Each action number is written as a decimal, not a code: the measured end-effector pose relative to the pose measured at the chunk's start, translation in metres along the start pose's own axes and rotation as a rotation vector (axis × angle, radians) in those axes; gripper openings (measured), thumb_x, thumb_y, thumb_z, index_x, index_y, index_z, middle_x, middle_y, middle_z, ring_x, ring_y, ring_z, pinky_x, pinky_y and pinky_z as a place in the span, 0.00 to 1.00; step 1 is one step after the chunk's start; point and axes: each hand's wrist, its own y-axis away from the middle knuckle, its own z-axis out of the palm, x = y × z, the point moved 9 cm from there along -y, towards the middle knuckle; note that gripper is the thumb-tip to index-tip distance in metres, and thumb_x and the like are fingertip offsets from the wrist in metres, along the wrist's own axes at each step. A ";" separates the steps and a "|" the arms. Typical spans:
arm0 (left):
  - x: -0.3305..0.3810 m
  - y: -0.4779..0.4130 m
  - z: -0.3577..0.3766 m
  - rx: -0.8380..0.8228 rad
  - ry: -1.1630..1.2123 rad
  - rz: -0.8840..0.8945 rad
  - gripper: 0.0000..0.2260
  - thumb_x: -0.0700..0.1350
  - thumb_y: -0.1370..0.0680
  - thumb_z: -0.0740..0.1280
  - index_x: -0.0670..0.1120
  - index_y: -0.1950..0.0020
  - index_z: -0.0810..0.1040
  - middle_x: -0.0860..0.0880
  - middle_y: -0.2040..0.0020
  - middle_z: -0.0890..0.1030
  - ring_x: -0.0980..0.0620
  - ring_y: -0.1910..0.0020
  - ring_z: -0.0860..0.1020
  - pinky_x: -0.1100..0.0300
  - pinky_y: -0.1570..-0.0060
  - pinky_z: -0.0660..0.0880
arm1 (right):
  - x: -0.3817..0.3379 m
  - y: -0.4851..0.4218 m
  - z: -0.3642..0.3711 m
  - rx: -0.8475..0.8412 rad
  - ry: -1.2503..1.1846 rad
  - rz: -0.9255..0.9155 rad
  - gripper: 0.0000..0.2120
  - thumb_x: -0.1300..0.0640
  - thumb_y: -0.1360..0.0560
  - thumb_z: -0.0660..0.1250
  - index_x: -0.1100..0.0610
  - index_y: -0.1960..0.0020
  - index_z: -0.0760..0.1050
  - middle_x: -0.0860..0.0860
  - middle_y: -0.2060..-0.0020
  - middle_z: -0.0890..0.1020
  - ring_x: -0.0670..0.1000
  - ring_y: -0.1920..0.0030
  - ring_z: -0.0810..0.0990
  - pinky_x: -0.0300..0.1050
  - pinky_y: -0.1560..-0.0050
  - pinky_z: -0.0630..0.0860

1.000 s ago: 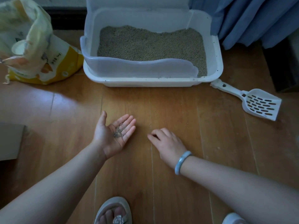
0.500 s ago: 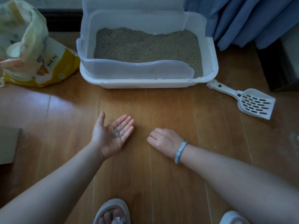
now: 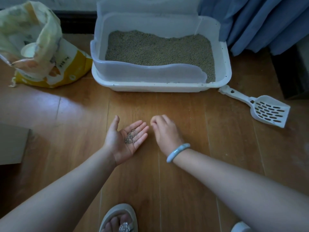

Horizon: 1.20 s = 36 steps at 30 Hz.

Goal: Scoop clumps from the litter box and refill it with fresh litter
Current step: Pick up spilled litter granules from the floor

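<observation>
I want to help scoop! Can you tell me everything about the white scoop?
The scoop is white plastic, with a long handle that has a hole near its end and a wide head with raised sides and rows of slots. It lies flat on the wooden floor, handle toward the front right corner of the litter box. No hand touches it.

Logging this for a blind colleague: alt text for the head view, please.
A left hand, palm up over a wooden floor, carries a few litter pellets; the right hand, fingers curled, is beside it. Ahead stands a litter box holding litter, a slotted scoop lying right of it, an open litter bag left.
</observation>
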 end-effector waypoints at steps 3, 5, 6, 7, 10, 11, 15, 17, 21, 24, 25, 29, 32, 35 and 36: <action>-0.003 0.001 0.009 -0.033 0.006 0.003 0.33 0.66 0.22 0.53 0.36 0.44 0.78 0.41 0.53 0.83 0.48 0.57 0.83 0.56 0.53 0.79 | -0.033 -0.006 0.012 -0.148 -0.070 -0.116 0.07 0.61 0.26 0.61 0.59 0.54 0.78 0.57 0.58 0.79 0.60 0.58 0.77 0.56 0.59 0.76; -0.003 0.002 0.010 -0.036 -0.010 0.008 0.34 0.66 0.22 0.53 0.36 0.42 0.77 0.41 0.52 0.82 0.49 0.57 0.81 0.59 0.56 0.80 | -0.043 -0.002 0.021 -0.219 -0.066 -0.170 0.10 0.64 0.28 0.63 0.55 0.51 0.79 0.53 0.54 0.81 0.57 0.53 0.77 0.54 0.55 0.76; -0.002 0.001 0.008 -0.027 -0.009 0.012 0.34 0.66 0.22 0.53 0.36 0.42 0.77 0.41 0.52 0.82 0.49 0.57 0.81 0.59 0.57 0.80 | -0.044 -0.001 0.018 -0.215 -0.072 -0.180 0.11 0.63 0.28 0.63 0.54 0.49 0.80 0.51 0.53 0.82 0.56 0.52 0.78 0.52 0.53 0.76; 0.000 0.001 0.006 -0.016 0.000 0.018 0.33 0.66 0.22 0.54 0.37 0.42 0.78 0.41 0.52 0.83 0.48 0.57 0.82 0.59 0.58 0.80 | -0.043 0.000 0.012 -0.186 -0.077 -0.186 0.12 0.62 0.29 0.63 0.52 0.48 0.80 0.50 0.53 0.82 0.55 0.52 0.78 0.49 0.53 0.76; 0.006 0.000 -0.002 0.017 0.036 0.036 0.33 0.65 0.22 0.53 0.37 0.43 0.78 0.40 0.50 0.84 0.46 0.53 0.84 0.53 0.52 0.80 | -0.023 0.001 -0.016 -0.056 -0.048 -0.175 0.10 0.61 0.28 0.65 0.53 0.50 0.80 0.51 0.57 0.83 0.55 0.56 0.80 0.46 0.56 0.76; 0.007 0.000 -0.005 0.023 0.044 0.039 0.33 0.65 0.22 0.53 0.37 0.44 0.78 0.40 0.49 0.84 0.45 0.52 0.84 0.52 0.51 0.80 | -0.007 0.001 -0.025 -0.021 -0.005 -0.153 0.08 0.61 0.28 0.65 0.54 0.51 0.81 0.51 0.57 0.82 0.55 0.56 0.80 0.47 0.56 0.77; 0.012 0.001 -0.015 0.050 0.064 0.056 0.32 0.65 0.21 0.53 0.37 0.42 0.77 0.41 0.47 0.83 0.45 0.49 0.83 0.51 0.51 0.80 | 0.069 0.013 -0.033 -0.237 0.238 0.008 0.07 0.59 0.25 0.66 0.55 0.47 0.79 0.50 0.52 0.81 0.52 0.49 0.77 0.47 0.49 0.76; 0.015 0.001 -0.017 0.059 0.066 0.065 0.32 0.65 0.21 0.53 0.37 0.42 0.77 0.40 0.47 0.83 0.45 0.49 0.83 0.51 0.51 0.80 | 0.081 0.026 -0.028 -0.312 0.281 -0.018 0.09 0.58 0.26 0.68 0.55 0.46 0.79 0.50 0.52 0.80 0.52 0.49 0.77 0.47 0.49 0.76; 0.022 -0.003 -0.016 0.070 0.079 0.081 0.32 0.65 0.21 0.53 0.37 0.42 0.77 0.41 0.47 0.83 0.45 0.49 0.83 0.51 0.51 0.80 | 0.067 0.036 -0.011 -0.282 0.333 -0.155 0.11 0.58 0.33 0.75 0.57 0.51 0.81 0.51 0.59 0.81 0.55 0.58 0.79 0.49 0.59 0.78; 0.023 -0.004 -0.014 0.071 0.074 0.084 0.32 0.65 0.21 0.52 0.37 0.42 0.77 0.41 0.47 0.83 0.45 0.49 0.83 0.51 0.50 0.80 | 0.052 0.037 0.003 -0.227 0.294 -0.211 0.08 0.59 0.35 0.77 0.57 0.57 0.81 0.51 0.64 0.80 0.54 0.62 0.78 0.49 0.64 0.78; 0.023 -0.004 -0.014 0.071 0.071 0.083 0.32 0.65 0.21 0.52 0.37 0.42 0.77 0.41 0.47 0.83 0.45 0.48 0.83 0.51 0.50 0.80 | 0.048 0.037 0.009 -0.223 0.287 -0.230 0.07 0.60 0.34 0.76 0.57 0.59 0.80 0.51 0.65 0.80 0.54 0.64 0.78 0.49 0.65 0.78; 0.024 -0.004 -0.018 0.080 0.077 0.082 0.32 0.65 0.21 0.52 0.37 0.43 0.78 0.41 0.47 0.84 0.45 0.49 0.83 0.51 0.50 0.80 | 0.039 0.033 0.023 -0.218 0.253 -0.256 0.07 0.61 0.35 0.77 0.58 0.63 0.78 0.52 0.68 0.79 0.55 0.66 0.77 0.50 0.67 0.77; 0.023 -0.003 -0.022 0.084 0.078 0.079 0.32 0.65 0.21 0.53 0.37 0.43 0.78 0.41 0.48 0.84 0.45 0.49 0.83 0.51 0.50 0.80 | 0.034 0.030 0.022 -0.228 0.220 -0.280 0.05 0.62 0.33 0.75 0.58 0.60 0.79 0.52 0.66 0.80 0.55 0.65 0.77 0.51 0.65 0.78; 0.023 -0.003 -0.025 0.088 0.078 0.077 0.32 0.65 0.21 0.53 0.37 0.43 0.78 0.41 0.47 0.84 0.45 0.49 0.83 0.51 0.50 0.79 | 0.031 0.027 0.016 -0.287 0.193 -0.316 0.11 0.59 0.31 0.73 0.56 0.48 0.80 0.51 0.57 0.81 0.53 0.58 0.78 0.47 0.57 0.78; 0.023 -0.004 -0.025 0.089 0.079 0.076 0.32 0.65 0.21 0.53 0.37 0.44 0.78 0.41 0.47 0.83 0.45 0.49 0.83 0.51 0.49 0.79 | 0.030 0.028 0.017 -0.327 0.234 -0.341 0.15 0.56 0.31 0.73 0.55 0.44 0.79 0.50 0.54 0.81 0.52 0.55 0.78 0.47 0.55 0.76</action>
